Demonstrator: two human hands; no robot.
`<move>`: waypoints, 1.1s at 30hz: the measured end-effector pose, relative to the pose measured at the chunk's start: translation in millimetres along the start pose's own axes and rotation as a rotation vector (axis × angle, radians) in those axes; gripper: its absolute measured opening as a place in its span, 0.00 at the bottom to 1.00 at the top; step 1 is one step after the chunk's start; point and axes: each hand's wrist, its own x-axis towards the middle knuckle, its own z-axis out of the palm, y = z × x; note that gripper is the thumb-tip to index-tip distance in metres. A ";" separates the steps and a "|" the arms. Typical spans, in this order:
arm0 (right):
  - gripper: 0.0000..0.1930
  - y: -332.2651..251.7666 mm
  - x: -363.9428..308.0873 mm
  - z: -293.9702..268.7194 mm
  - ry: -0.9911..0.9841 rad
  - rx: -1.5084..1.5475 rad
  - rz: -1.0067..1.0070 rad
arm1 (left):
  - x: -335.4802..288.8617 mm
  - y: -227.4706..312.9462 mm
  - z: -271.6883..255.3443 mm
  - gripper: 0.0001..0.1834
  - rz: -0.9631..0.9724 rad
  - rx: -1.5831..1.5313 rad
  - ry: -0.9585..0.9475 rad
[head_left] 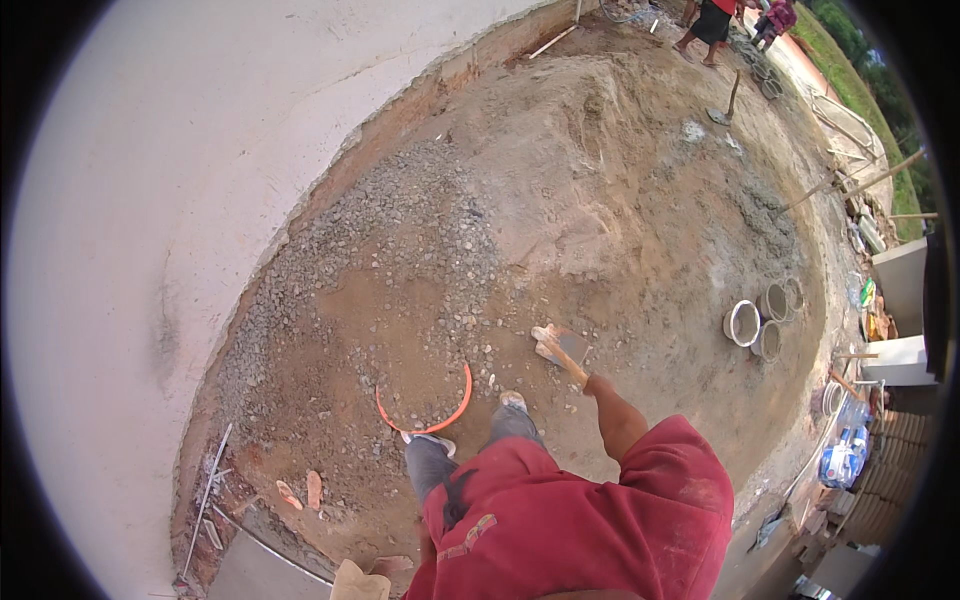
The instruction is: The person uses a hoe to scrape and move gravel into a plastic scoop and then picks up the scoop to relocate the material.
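My right arm reaches forward, and my right hand [548,340], in what looks like a pale, dirt-covered glove, is closed low over the ground. Beside its fingers is a flat grey blade [572,347] that looks like a trowel's; its handle cannot be made out. Loose gravel [440,210] lies ahead and to the left of the hand. An orange curved strip [466,393], like part of a hoop, rests around the ground in front of my left foot. My left hand is not in view; only a sliver of arm shows beside my red sweatshirt [600,530].
A white wall [170,200] curves along the left. Several buckets [741,324] stand at the right. A hoe [724,107] stands farther back near other people [712,30]. A pair of sandals [314,490] and pale rods [208,490] lie at the lower left.
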 end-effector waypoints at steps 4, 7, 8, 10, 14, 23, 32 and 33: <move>0.25 4.5 7.8 49.1 0.140 0.304 0.001 | 59.0 24.9 -55.9 0.14 -0.006 -0.035 -0.077; 0.21 -33.9 -27.3 101.6 0.230 0.569 -0.024 | 89.1 42.4 -112.0 0.16 -0.105 -0.254 0.104; 0.21 -54.9 -46.9 125.9 0.212 0.714 0.011 | 91.2 54.1 -131.6 0.17 -0.068 -0.242 0.141; 0.21 -54.0 -54.6 145.5 0.243 0.790 0.040 | 109.9 89.4 -139.9 0.19 0.023 -0.248 0.134; 0.19 -35.5 -60.0 143.0 0.398 0.598 0.102 | 142.9 127.2 -137.8 0.20 0.134 -0.094 -0.090; 0.21 -147.9 -135.6 204.8 0.469 0.583 0.080 | 226.6 81.5 -264.5 0.15 0.021 0.186 -0.236; 0.14 -224.4 -187.4 266.1 0.208 0.689 -0.226 | 266.5 119.2 -331.6 0.09 0.064 0.078 -0.099; 0.13 -219.6 -183.5 261.6 0.231 0.542 -0.333 | 268.4 124.9 -327.5 0.08 0.097 0.116 -0.106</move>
